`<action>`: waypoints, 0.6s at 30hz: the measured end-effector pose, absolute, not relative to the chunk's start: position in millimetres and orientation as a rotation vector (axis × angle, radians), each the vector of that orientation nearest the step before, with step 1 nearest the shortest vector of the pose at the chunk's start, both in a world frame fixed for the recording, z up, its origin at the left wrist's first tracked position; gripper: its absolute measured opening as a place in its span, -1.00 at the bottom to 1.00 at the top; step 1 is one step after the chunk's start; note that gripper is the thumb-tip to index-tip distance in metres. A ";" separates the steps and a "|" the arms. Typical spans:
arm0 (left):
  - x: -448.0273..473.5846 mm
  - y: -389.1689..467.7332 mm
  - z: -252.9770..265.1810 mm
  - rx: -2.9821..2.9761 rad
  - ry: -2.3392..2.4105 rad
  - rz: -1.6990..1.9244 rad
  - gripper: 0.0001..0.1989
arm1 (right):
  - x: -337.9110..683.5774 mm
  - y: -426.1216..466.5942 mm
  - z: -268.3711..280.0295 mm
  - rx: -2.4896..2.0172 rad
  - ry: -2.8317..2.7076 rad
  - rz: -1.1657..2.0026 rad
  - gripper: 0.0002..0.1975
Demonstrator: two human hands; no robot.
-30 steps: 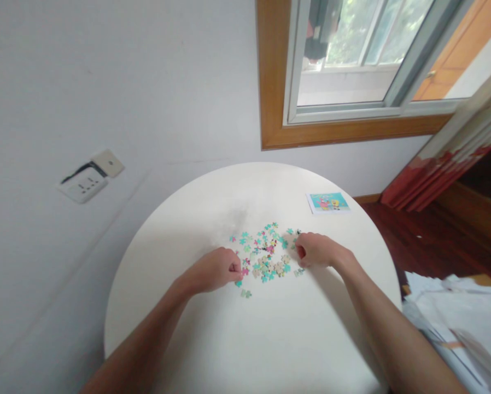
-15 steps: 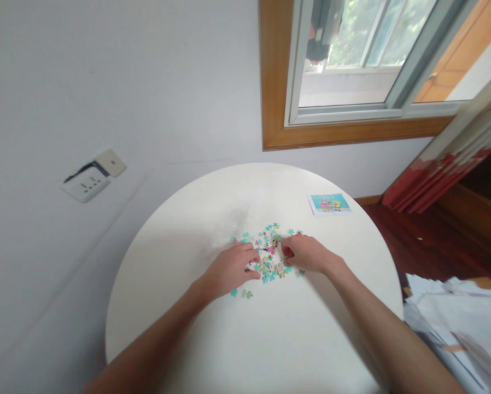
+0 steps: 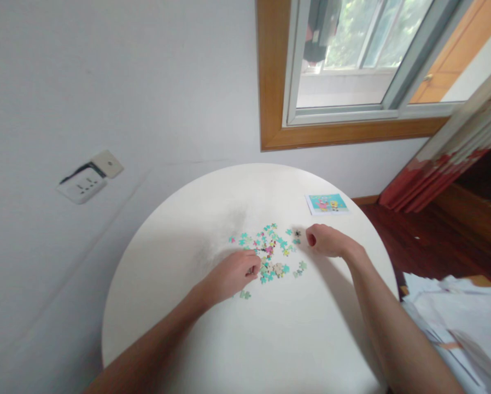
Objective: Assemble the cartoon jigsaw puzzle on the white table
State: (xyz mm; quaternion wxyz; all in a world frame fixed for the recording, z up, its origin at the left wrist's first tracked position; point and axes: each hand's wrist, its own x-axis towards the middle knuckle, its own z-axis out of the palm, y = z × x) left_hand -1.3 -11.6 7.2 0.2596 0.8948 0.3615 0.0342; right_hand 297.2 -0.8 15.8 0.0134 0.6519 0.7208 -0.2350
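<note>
Jigsaw puzzle pieces, mostly turquoise with some pink, yellow and cream ones, lie loosely scattered over the middle of a round white table. At the left side of the pieces is my left hand, its fingers curled in to the thumb and covering some of them. My right hand hovers just right of the spread, closed like a loose fist. Whatever either hand may hold is hidden by the fingers. A dark puzzle piece lies left of my right hand.
Toward the back right of the table lies a small picture card with cartoon figures. A wall with a socket borders the table's left and back. Beyond its right edge are stacked papers and a red-and-cream curtain.
My right hand has moved right and slightly up, away from the pieces, uncovering several of them. My left hand's fingers have closed toward the thumb. A turquoise piece near my left wrist is no longer visible.
</note>
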 end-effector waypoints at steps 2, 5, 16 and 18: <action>-1.6 -12.0 9.1 2.406 0.968 0.056 -0.87 | 293.7 -0.3 13.2 1.980 2.225 -0.805 -0.88; -4.2 -12.3 9.9 2.360 0.927 0.017 -0.90 | 292.1 0.3 11.6 1.929 2.197 -0.912 -0.90; -6.7 -7.0 9.0 2.424 0.996 0.122 -0.90 | 252.8 -6.8 14.4 1.601 2.687 -1.129 -0.92; -1.2 -7.3 6.0 2.441 1.112 0.253 -0.92 | 238.7 -9.3 10.2 1.533 2.758 -1.037 -0.90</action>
